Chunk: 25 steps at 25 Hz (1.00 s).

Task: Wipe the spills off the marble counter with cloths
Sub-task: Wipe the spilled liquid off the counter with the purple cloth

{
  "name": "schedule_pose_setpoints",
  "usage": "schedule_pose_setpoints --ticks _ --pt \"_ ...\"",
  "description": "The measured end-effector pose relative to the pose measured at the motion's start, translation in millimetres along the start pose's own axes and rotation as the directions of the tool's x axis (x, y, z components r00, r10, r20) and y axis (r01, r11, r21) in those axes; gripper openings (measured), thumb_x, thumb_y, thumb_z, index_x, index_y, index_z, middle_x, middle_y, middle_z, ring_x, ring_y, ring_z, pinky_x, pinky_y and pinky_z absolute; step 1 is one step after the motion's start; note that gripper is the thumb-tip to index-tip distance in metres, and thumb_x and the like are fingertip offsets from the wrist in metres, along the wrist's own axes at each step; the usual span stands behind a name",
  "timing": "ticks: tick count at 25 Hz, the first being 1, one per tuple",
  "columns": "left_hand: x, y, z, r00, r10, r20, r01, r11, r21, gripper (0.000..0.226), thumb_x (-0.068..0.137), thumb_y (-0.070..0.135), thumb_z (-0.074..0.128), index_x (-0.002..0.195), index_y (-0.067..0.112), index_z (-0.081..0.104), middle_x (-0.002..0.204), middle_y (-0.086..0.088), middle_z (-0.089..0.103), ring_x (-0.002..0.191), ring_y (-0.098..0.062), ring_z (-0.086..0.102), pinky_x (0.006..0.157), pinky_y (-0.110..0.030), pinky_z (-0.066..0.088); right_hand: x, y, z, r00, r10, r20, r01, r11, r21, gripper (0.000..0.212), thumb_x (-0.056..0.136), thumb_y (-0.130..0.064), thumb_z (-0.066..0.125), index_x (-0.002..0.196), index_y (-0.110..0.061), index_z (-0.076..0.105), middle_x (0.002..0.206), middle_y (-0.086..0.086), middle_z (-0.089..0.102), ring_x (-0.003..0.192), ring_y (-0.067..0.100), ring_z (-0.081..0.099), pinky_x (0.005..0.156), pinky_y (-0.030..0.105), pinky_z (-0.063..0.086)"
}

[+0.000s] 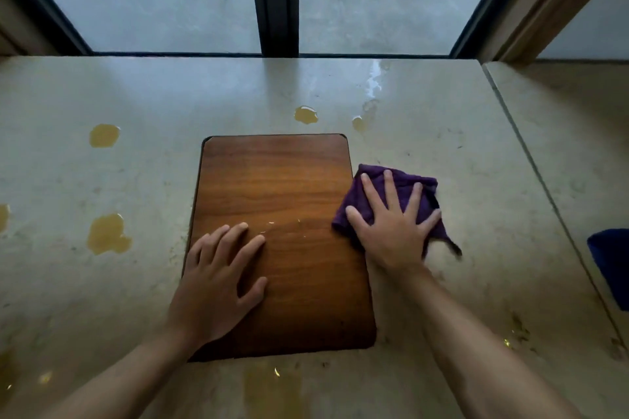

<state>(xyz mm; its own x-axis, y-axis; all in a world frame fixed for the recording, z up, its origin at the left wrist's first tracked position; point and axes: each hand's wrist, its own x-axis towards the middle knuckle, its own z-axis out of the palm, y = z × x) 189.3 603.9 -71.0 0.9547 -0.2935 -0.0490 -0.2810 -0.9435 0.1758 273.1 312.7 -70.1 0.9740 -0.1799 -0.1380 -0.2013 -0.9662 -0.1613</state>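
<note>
1. Head view: pale marble counter (442, 146) is seen beneath a dark-framed window (274, 0), with a wooden board (292, 187) laid at its middle.
2. Yellowish spills (103, 135) are scattered over the counter: several to the left of the board, two just beyond its far edge, one at the near edge, and a clear wet streak toward the window.
3. A purple cloth (405, 182) is pressed flat to the counter just right of the board by the right hand (391, 231), whose fingers are spread wide.
4. The left hand (214, 286) is rested on the board's near left part, fingers straight and loosely apart, nothing being held.
5. The cloth is judged soft, light and limp; it is probably best driven under a flat palm, or bunched at its middle to be lifted.
6. A blue cloth-like object (612, 265) is cut off at the right edge; what it is cannot be told.
7. No containers are seen.
</note>
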Motion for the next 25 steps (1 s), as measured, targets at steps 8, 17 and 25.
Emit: schedule_pose_setpoints --ticks 8,17,25 --pt "4.7 -8.1 16.9 0.994 0.043 -0.105 -0.035 0.996 0.082 0.067 0.083 0.064 0.049 0.141 0.032 0.05 0.148 -0.008 0.051 0.134 -0.031 0.046 0.108 -0.052 0.033 293.0 -55.8 -39.1 0.991 -0.069 0.118 0.069 0.998 0.006 0.069 0.088 -0.08 0.025 0.15 -0.059 0.005 0.166 -0.015 -0.007 0.151 0.037 -0.015 0.108 0.076 -0.007" --pt "3.9 -10.7 15.4 0.997 0.049 -0.064 -0.046 0.998 0.036 0.075 0.078 0.065 0.058 0.145 0.032 0.048 0.153 -0.006 0.044 0.14 -0.029 0.038 0.113 -0.051 0.027 277.8 -137.5 -23.5 0.903 -0.395 0.166 0.401 0.916 -0.002 0.059 0.094 -0.07 0.027 0.149 -0.061 0.008 0.167 -0.013 -0.005 0.151 0.034 -0.014 0.112 0.071 -0.01" --pt "1.7 -2.0 3.9 1.0 -0.016 -0.024 0.016 1.0 -0.011 0.063 0.089 0.063 0.044 0.144 0.032 0.047 0.154 -0.004 0.041 0.142 -0.029 0.036 0.117 -0.048 0.026 54.2 -92.7 -3.1 0.898 -0.399 0.184 0.409 0.912 -0.019 0.054 0.096 -0.067 0.019 0.146 -0.065 0.002 0.165 -0.019 -0.005 0.152 0.027 -0.013 0.115 0.068 -0.008"
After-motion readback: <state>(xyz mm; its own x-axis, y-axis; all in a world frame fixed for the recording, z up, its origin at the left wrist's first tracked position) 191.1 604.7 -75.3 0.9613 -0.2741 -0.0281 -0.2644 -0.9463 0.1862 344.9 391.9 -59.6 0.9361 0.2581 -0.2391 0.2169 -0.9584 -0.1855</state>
